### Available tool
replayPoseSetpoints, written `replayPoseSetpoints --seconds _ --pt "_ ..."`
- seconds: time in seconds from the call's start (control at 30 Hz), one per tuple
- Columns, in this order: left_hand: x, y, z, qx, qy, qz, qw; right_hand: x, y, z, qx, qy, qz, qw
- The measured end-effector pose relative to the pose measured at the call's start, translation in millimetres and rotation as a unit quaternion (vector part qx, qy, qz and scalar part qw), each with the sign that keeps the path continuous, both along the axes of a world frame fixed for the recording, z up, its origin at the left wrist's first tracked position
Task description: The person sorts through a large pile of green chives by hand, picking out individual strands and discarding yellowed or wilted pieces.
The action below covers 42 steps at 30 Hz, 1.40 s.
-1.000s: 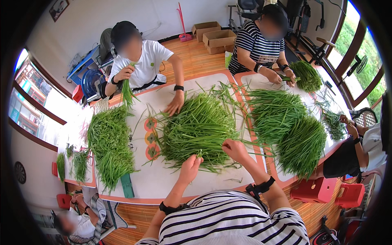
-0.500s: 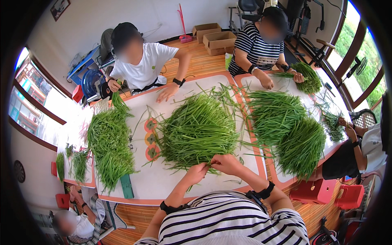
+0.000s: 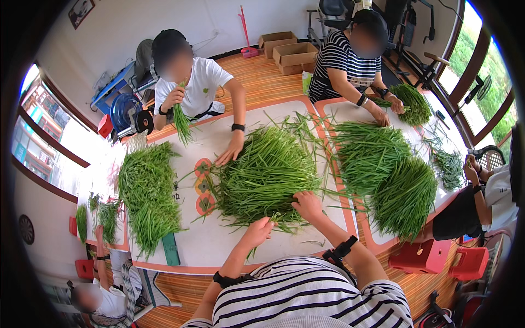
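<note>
Below frame centre, left hand [image 3: 258, 231] is pinching stalks [image 3: 275, 217], ideally lightly; right hand [image 3: 307, 205] is touching the pile [image 3: 268, 169], grip unclear!

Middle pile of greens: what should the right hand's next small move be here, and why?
Perhaps the right hand should pinch a little from the middle pile and bring it to the left hand: the right hand is at the pile's near edge, while the left hand, close by, appears to hold green stalks.
</note>
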<state>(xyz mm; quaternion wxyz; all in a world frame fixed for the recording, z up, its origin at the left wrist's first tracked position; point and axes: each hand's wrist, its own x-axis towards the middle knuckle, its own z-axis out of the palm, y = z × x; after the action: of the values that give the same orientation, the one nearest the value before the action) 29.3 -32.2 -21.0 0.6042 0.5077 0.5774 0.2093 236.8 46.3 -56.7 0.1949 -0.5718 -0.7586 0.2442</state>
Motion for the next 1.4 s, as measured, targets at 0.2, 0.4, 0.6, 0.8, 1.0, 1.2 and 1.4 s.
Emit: replayPoseSetpoints --seconds 0.2,0.4,0.6,0.8,1.0,1.2,1.4 --pt "-2.0 -0.7 10.5 -0.003 0.005 0.050 0.999 0.5 5.2 13.8 0.023 0.004 0.010 1.000" --pt "-4.7 3.8 15.8 0.035 -0.007 0.081 0.996 20.9 12.0 13.9 -0.042 0.120 -0.003 0.992" --pt "-1.1 4.3 23.2 0.170 0.043 0.094 0.980 22.1 1.6 38.3 -0.089 0.160 -0.017 0.983" --pt "24.4 9.2 52.0 0.314 0.083 0.100 0.941 15.0 -12.8 67.9 -0.078 0.166 0.028 0.983" --pt "28.9 17.7 44.9 0.210 0.134 0.003 0.968 -3.2 -27.8 92.8 -0.073 0.190 0.150 0.967" --pt "23.9 12.0 29.4 0.119 0.091 0.035 0.988 2.7 -24.8 81.2 -0.102 0.210 0.131 0.964" --pt "18.9 11.1 28.8 0.052 0.038 0.039 0.997 4.9 -21.5 78.6 -0.133 0.205 0.133 0.961"
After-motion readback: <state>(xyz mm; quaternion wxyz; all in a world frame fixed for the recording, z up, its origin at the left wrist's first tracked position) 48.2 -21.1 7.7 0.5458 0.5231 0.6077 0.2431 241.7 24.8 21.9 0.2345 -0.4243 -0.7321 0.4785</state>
